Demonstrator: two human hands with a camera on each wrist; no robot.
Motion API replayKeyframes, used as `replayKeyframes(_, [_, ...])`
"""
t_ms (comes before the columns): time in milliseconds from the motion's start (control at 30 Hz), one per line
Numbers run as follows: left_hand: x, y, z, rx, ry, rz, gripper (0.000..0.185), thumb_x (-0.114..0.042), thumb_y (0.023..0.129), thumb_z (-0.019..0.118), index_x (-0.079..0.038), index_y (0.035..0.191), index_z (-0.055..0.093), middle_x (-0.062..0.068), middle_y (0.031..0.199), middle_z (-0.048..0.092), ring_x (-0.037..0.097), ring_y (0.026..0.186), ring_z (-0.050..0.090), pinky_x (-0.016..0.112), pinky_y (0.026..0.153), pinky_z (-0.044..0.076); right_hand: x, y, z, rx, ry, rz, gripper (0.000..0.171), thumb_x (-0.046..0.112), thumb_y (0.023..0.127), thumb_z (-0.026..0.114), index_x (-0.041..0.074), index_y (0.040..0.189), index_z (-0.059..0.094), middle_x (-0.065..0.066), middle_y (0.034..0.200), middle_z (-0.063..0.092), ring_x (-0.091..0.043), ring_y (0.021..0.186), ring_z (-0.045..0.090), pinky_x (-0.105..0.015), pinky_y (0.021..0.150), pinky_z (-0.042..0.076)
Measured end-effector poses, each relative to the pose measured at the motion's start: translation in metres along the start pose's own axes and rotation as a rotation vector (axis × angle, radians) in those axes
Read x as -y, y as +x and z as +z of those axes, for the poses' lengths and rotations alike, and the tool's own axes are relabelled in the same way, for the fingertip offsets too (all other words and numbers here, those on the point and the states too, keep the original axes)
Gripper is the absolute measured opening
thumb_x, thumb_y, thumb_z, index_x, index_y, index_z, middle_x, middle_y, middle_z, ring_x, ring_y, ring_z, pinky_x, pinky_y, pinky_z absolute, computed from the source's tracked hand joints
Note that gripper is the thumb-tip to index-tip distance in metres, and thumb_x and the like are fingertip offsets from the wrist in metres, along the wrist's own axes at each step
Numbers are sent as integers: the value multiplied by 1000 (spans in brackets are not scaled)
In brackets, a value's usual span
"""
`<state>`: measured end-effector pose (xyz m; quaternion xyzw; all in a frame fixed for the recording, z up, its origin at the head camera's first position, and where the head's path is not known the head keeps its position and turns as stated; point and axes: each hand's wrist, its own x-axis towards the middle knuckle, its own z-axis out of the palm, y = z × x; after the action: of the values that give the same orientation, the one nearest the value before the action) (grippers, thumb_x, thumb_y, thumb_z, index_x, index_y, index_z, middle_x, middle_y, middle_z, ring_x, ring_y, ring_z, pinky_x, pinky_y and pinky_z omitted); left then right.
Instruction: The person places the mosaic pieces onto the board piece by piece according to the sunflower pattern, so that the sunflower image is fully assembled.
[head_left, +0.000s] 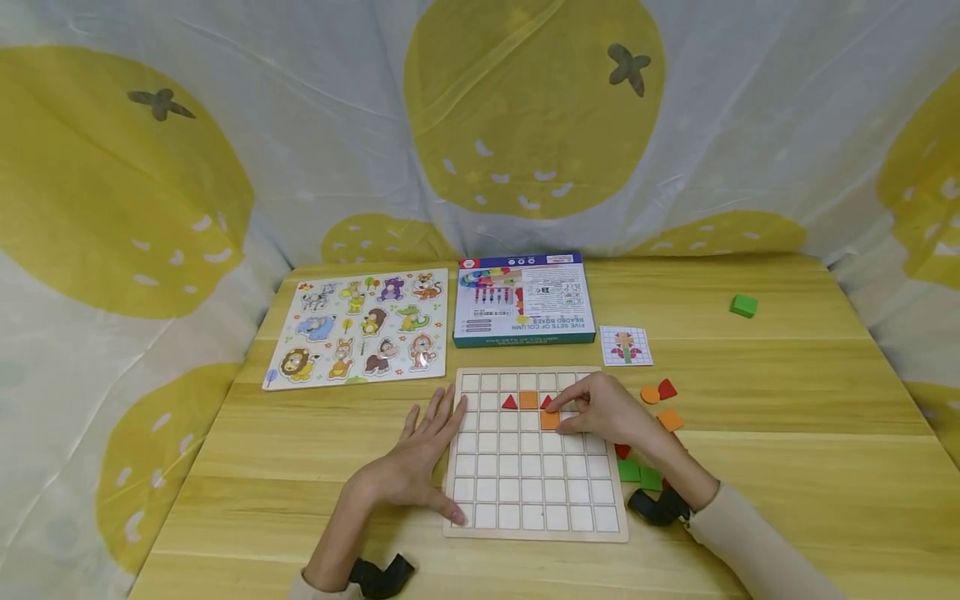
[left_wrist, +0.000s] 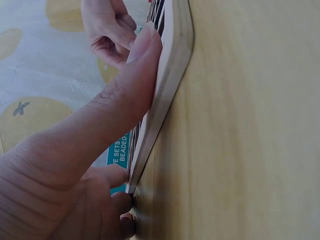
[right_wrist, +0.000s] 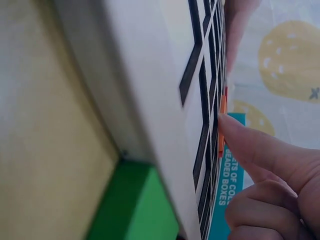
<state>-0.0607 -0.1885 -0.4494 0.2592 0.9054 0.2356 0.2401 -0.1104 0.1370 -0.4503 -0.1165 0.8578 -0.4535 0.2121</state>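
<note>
A pale wooden grid board [head_left: 519, 468] lies in front of me. Along its left edge rests my left hand [head_left: 405, 471], fingers spread and fairly straight, with the thumb [left_wrist: 145, 55] on the near left corner. My right hand [head_left: 609, 410] pinches an orange square tile [head_left: 551, 421] between thumb and forefinger, low over a cell in the third row. In the row above sit a red triangle [head_left: 510, 402], another orange square tile [head_left: 528, 400] and a second red triangle [head_left: 547, 402], partly covered by the right forefinger.
Right of the board lie loose pieces: an orange disc [head_left: 649, 394], red piece [head_left: 667, 389], orange tile [head_left: 670, 419] and green squares [head_left: 650, 479]. Behind are a pattern card [head_left: 627, 347], a box [head_left: 525, 304] and an animal puzzle [head_left: 356, 329]. A green block [head_left: 744, 306] stands farther right.
</note>
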Motion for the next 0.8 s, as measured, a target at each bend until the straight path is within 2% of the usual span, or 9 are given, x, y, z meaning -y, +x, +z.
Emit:
replayKeyframes(300, [0,0,0,2,0,0,152,-53,62,96,-8,166,-6,15,172,-23,37,160,-21,64,128,-12,-1,-1,3,20,57,41,24,8,79,89,14,102,84,4,58,26,-14,56,26,-23,53,19])
replayKeyframes(433, [0,0,1,0,7,6,152,-54,62,95,-8,166,-7,15,172,-23,37,160,-21,65,128,-11,-3,-4,0,17,35,-18,26,13,80,89,16,105,84,4,58,25,-13,56,24,-23,53,19])
replayKeyframes(600, [-1,1,0,-5,17,9,152,-53,62,95,-8,166,-6,16,172,-22,37,160,-19,65,128,-10,-10,-12,-17,19,-3,-70,26,17,85,86,15,110,83,4,59,27,-11,56,26,-23,52,20])
replayKeyframes(800, [-1,0,-1,-7,12,-4,153,-53,61,96,-8,166,-5,16,172,-21,38,160,-19,65,128,-10,-22,-25,-45,-13,-34,-24,27,23,88,83,13,113,81,4,60,31,-11,54,30,-23,48,22])
